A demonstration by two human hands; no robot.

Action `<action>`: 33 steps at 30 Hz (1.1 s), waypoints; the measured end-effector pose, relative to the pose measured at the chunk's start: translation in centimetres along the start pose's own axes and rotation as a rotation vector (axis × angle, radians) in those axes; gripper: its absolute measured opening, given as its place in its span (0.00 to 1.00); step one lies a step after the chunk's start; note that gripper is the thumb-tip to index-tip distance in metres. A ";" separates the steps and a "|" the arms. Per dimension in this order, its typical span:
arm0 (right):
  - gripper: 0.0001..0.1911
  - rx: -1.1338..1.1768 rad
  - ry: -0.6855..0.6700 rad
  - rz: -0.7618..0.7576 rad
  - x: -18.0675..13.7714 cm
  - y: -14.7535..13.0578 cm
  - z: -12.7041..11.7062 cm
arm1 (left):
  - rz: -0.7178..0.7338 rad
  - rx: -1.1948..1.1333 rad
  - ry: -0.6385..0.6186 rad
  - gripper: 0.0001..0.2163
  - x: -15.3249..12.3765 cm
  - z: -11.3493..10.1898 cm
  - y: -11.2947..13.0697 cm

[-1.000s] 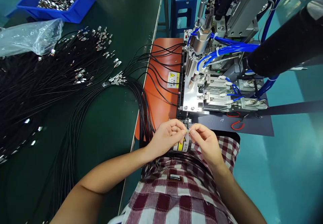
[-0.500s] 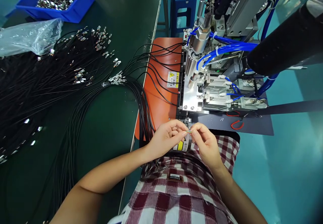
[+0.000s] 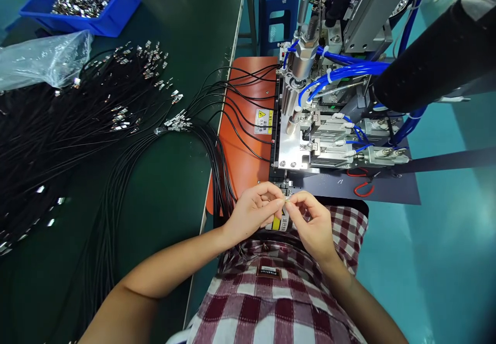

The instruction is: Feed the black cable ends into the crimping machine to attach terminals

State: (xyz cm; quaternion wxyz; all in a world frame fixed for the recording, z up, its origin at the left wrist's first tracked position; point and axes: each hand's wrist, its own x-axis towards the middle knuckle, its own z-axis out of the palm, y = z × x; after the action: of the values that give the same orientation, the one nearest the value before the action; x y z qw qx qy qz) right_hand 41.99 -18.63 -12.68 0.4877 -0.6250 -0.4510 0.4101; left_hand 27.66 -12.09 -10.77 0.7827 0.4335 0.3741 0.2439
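Note:
In front of my lap, my left hand (image 3: 253, 210) and my right hand (image 3: 313, 226) meet fingertip to fingertip, both pinched. Between them are the thin wire ends (image 3: 287, 199) of a cable, mostly covered by the fingers. Just beyond the fingertips is the near end of the machine's track (image 3: 285, 183). A bundle of black cables (image 3: 217, 171) hangs over the table edge left of my left hand. Its metal connectors (image 3: 178, 122) lie gathered on the green table. Several single black cables (image 3: 242, 119) run across an orange board (image 3: 248, 166) into the machine (image 3: 294, 147).
A blue bin (image 3: 126, 11) of metal parts, a clear plastic bag (image 3: 64, 57) and a large cable pile (image 3: 58, 122) occupy the table. Red-handled pliers (image 3: 364, 189) lie on the grey plate at right. A thick black tube (image 3: 430, 60) overhangs the machine; a blue stool (image 3: 278, 3) stands behind.
My right hand has shifted slightly left, closing the small gap between the two hands' fingertips. The wire ends are more covered now. The whole view has shifted slightly.

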 end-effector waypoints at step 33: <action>0.10 -0.320 0.147 -0.381 -0.7 0.9 -0.5 | -0.018 0.012 0.053 0.14 0.3 0.5 0.4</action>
State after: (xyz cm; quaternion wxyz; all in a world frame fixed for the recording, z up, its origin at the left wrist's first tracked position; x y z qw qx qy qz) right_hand 42.48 -19.55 -13.46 0.4826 -0.6261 -0.5829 0.1879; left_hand 28.19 -11.92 -10.42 0.7721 0.4283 0.3998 0.2462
